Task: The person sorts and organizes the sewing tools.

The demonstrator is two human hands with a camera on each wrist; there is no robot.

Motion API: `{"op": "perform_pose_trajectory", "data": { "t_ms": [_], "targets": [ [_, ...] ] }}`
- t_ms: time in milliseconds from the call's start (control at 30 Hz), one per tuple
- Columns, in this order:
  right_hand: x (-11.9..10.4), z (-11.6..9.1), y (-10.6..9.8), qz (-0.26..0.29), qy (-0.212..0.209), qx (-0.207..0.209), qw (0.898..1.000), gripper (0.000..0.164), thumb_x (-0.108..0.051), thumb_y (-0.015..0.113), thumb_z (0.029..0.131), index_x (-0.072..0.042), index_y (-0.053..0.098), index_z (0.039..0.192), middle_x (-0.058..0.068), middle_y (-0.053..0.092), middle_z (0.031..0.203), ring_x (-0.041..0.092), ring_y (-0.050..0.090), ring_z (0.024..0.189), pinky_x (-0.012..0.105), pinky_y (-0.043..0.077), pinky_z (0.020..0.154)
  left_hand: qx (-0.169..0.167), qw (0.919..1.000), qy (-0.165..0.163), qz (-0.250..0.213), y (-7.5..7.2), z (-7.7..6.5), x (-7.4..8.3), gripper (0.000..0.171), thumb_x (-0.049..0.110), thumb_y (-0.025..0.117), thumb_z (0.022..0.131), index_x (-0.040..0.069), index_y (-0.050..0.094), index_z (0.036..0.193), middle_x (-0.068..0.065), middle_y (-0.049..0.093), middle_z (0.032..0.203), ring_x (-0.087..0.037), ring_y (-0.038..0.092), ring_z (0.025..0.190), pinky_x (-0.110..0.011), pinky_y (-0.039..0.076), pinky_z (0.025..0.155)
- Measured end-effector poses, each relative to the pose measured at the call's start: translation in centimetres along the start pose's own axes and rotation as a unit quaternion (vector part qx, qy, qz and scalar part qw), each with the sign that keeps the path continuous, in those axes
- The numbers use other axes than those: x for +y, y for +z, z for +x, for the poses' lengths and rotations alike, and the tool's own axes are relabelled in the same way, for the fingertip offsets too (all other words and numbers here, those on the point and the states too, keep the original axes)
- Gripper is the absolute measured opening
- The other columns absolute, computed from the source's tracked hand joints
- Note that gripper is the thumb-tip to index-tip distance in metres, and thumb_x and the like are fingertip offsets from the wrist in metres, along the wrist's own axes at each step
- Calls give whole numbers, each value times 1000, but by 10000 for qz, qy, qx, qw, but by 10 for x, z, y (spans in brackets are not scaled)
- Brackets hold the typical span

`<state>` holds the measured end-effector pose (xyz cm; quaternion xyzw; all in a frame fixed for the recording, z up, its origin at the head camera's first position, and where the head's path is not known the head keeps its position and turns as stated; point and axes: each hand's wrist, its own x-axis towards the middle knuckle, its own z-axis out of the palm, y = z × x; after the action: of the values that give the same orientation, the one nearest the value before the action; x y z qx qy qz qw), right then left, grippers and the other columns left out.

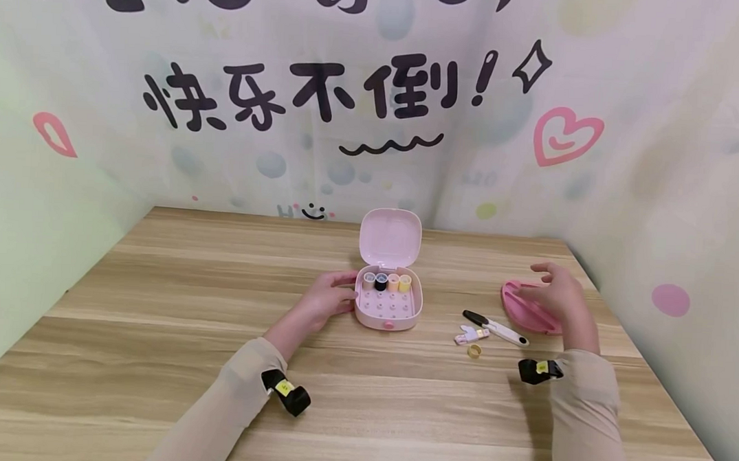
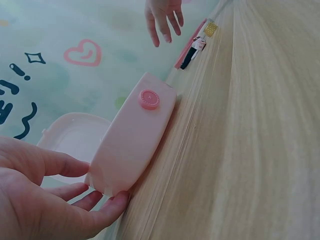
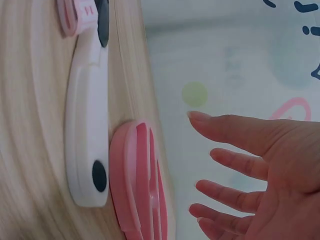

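Observation:
My left hand (image 1: 329, 301) rests its fingertips against the left end of an open pink sewing box (image 1: 387, 322). Several thread spools (image 1: 381, 282) stand in its back row, with bare pegs in front. The left wrist view shows thumb and fingers spread at that end of the box (image 2: 135, 130). My right hand (image 1: 565, 294) hovers above a pink compartment tray (image 1: 521, 311), fingers apart and nothing between them. Seen from the right wrist, this hand (image 3: 270, 175) is clear of the tray (image 3: 132, 190), its fingers loosely extended.
Left of the tray lies a slim white-and-black tool (image 1: 505, 332). Beside it are a small pink-and-white item (image 1: 471, 336) and a gold ring-shaped thimble (image 1: 474, 350). The box lid (image 1: 390, 238) stands raised. A printed cloth (image 1: 322, 180) hangs behind the wooden table (image 1: 362, 409).

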<state>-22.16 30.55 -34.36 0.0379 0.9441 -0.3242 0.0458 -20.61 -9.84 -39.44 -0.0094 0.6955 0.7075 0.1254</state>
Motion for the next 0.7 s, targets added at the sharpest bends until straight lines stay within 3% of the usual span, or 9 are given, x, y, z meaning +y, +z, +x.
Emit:
{"op": "perform_pose_trajectory", "data": {
  "t_ms": [700],
  "targets": [
    [32,2,-9,-112,267,-358,9989,86,-18,75,94,13,26,157,50,22,155,62,32,138,71,35,116,-7,10000,36,-24,0,-1,0,53,-14,49,98,-14,46,150,-31,45,158,-39,55,133,-52,50,114]
  ]
}}
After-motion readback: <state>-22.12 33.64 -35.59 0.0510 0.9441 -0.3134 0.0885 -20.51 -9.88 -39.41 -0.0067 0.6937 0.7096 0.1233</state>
